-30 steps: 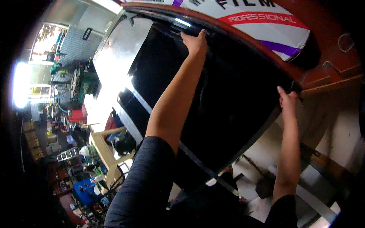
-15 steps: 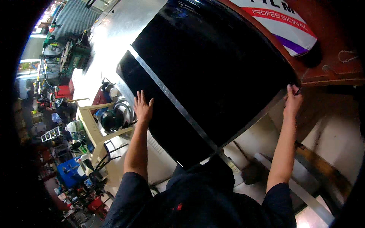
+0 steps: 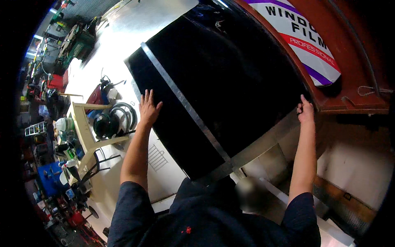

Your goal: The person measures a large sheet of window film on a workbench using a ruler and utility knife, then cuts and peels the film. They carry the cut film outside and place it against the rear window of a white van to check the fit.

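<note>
A large glossy black sheet (image 3: 242, 86) covers most of a light metallic tabletop (image 3: 148, 20). Across it, from far left to near middle, runs a long metal straightedge (image 3: 181, 96). At the sheet's left edge, my left hand (image 3: 149, 109) rests flat with its fingers spread, left of the straightedge. My right hand (image 3: 305, 111) is at the sheet's right corner, its fingers curled and one digit pointing up. Whatever those curled fingers hold, if anything, is hidden.
A white box (image 3: 300, 41) with red and purple stripes lies on a reddish-brown surface (image 3: 358, 53) at right. A cream wooden frame (image 3: 84, 127) and a coiled dark hose (image 3: 123, 115) are at left. Tools clutter the far left floor, with a blue panel (image 3: 51, 177) among them.
The view has shifted, showing more of the striped box. A wider grey strip shows along the sheet's near right edge. The small dark thing at my right fingertips no longer shows.
</note>
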`<state>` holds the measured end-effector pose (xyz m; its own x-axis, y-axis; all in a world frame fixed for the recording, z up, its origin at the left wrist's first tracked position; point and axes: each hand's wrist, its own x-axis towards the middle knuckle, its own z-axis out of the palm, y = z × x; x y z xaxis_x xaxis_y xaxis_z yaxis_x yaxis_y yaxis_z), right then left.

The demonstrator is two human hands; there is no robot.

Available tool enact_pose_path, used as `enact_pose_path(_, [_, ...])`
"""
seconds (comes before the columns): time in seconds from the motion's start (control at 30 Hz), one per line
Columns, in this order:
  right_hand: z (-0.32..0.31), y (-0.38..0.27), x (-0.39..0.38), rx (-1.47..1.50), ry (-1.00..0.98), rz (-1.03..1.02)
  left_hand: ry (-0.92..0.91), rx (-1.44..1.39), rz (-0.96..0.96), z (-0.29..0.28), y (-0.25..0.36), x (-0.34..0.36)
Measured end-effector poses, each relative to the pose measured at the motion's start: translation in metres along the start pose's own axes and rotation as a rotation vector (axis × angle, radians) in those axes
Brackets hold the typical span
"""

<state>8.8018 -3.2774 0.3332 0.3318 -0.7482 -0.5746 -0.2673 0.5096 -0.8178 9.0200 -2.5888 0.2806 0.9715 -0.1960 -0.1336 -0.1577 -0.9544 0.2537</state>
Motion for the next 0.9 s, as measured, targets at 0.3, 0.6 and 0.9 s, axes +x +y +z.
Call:
enact_pose_path(0.3, [-0.008,0.01,-0.033,-0.048,0.035,-0.133,0.013,0.037,-0.045,-0.001,0.012,0.026])
enact_pose_path(0.6, [0.006,0.143,-0.288,-1.248,-0.434,-0.506,0.237,-0.09,0.024,-0.005,0.007,0.02])
enact_pose_path(0.9, [-0.06,0.254,-0.362,-1.534,-0.408,-0.321,0.143,-0.491,-0.088,0.005,-0.032,-0.084])
